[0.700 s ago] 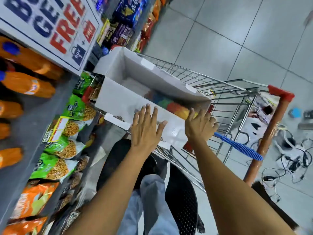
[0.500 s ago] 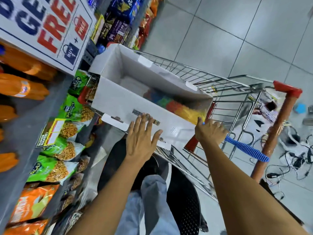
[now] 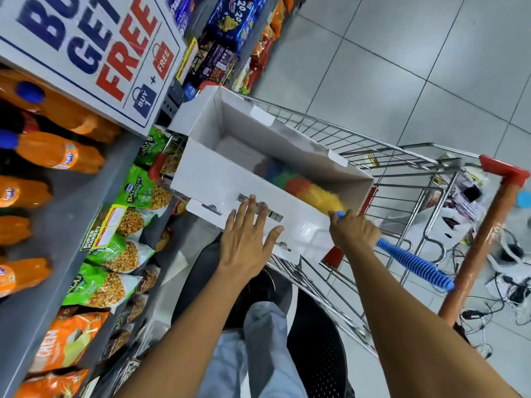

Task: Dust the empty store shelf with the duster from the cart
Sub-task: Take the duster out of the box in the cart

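A rainbow-coloured duster (image 3: 310, 191) lies inside a white cardboard box (image 3: 207, 179) that sits in a wire shopping cart (image 3: 402, 168). Its ribbed blue handle (image 3: 416, 265) sticks out over the box's near right corner. My right hand (image 3: 353, 232) is closed around that handle just below the yellow fluff. My left hand (image 3: 247, 239) lies flat, fingers spread, on the box's near wall and holds nothing. The grey shelf (image 3: 51, 225) runs along the left.
Orange soda bottles (image 3: 57, 156) lie on the shelf, with green and orange snack bags (image 3: 115, 254) below. A buy-one-get-one sign (image 3: 94, 50) hangs above. The cart's red handle (image 3: 485, 242) is at right, over cables and bags on the tiled floor (image 3: 514, 280). A black chair (image 3: 316, 349) stands below my arms.
My right hand slid off the box's rim and closed on the duster's blue handle. My left hand moved slightly down the box wall. The view shifted a little.
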A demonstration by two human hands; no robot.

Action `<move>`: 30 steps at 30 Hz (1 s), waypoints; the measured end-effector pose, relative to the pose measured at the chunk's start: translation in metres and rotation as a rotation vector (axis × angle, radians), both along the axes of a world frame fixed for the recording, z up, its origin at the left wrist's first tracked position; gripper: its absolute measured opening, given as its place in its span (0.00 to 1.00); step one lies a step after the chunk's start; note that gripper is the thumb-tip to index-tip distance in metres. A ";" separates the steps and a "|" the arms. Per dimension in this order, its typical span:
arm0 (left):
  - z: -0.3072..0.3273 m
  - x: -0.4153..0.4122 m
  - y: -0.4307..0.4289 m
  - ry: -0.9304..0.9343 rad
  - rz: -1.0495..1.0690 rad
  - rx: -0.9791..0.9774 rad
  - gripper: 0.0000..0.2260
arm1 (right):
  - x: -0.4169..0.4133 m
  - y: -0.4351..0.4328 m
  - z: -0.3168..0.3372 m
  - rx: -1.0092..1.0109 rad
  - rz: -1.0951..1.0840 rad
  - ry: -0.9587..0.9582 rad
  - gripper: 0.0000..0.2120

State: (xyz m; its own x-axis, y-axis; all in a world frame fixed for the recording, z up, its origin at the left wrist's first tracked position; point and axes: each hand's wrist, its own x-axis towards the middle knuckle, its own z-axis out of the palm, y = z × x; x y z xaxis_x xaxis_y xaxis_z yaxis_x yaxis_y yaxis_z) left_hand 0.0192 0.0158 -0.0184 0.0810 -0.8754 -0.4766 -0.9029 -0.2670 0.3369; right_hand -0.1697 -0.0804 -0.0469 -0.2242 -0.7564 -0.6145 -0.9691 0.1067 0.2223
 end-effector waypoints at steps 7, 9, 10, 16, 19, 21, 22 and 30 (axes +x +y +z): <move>0.032 0.018 -0.002 -0.029 0.026 -0.044 0.28 | 0.019 -0.019 0.040 -0.103 0.226 0.095 0.30; 0.047 0.023 -0.004 -0.032 0.041 -0.061 0.28 | 0.014 -0.026 0.064 -0.152 0.324 0.129 0.31; 0.055 0.024 -0.005 -0.032 0.045 -0.069 0.27 | 0.010 -0.030 0.076 -0.170 0.365 0.145 0.31; 0.138 0.029 -0.024 -0.054 0.022 -0.178 0.28 | -0.013 -0.050 0.178 -0.317 0.466 0.157 0.30; 0.198 0.034 -0.039 -0.060 0.003 -0.299 0.27 | -0.027 -0.054 0.234 -0.388 0.542 0.164 0.30; 0.247 0.040 -0.049 -0.062 0.000 -0.414 0.27 | -0.033 -0.060 0.272 -0.447 0.567 0.145 0.31; 0.270 0.042 -0.053 -0.062 -0.003 -0.476 0.27 | -0.036 -0.062 0.286 -0.490 0.579 0.117 0.30; 0.460 0.071 -0.033 -0.199 -0.010 -0.846 0.26 | -0.006 -0.069 0.413 -0.819 0.607 -0.351 0.28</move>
State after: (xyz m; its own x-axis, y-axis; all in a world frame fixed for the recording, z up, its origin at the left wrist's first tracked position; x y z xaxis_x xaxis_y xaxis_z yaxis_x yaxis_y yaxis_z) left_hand 0.0898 -0.0172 0.4416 0.0846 -0.9304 0.3568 -0.9670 0.0097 0.2545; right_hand -0.1757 -0.1492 0.3662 0.4172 -0.8923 0.1723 -0.9060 -0.4234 0.0013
